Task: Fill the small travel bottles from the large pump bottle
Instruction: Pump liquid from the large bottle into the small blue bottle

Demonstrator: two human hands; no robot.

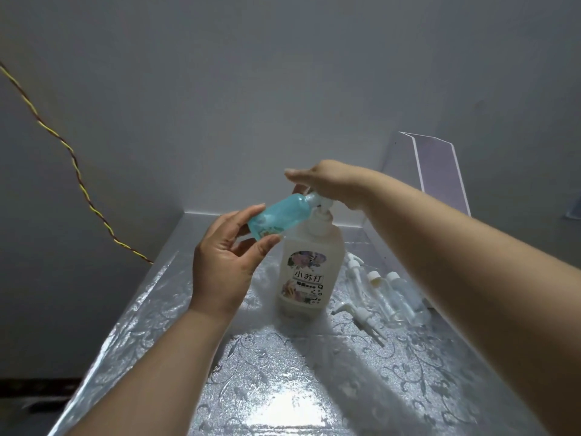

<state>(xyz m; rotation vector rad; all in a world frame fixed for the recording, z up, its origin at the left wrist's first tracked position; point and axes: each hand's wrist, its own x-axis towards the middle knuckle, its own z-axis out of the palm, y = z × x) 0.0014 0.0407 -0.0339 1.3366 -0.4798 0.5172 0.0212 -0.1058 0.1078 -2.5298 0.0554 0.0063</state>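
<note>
Left hand [224, 265] grip curled round blue travel bottle [276, 217], tilted, mouth at spout [314, 198]; right hand [327, 180] flat, fingers straight, pressing pump bottle [309, 272] mid-desk. Risk — mouth slips off spout, soap spills; hard press may tip it.

Silver-patterned table [283, 388]; pump bottle [306, 272]; clear bottles [396, 294].

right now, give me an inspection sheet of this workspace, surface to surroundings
surface: silver embossed table, bright glare near the front
job's things: large pump bottle upright mid-table; blue travel bottle tilted, mouth at the pump
clutter: clear small bottles and loose pump tops lying right of the large pump bottle
grips: left hand holds the blue travel bottle; right hand presses flat on the pump
cables: twisted yellow-red cable down the left wall
surroundings: grey walls; clear panel back right
</note>
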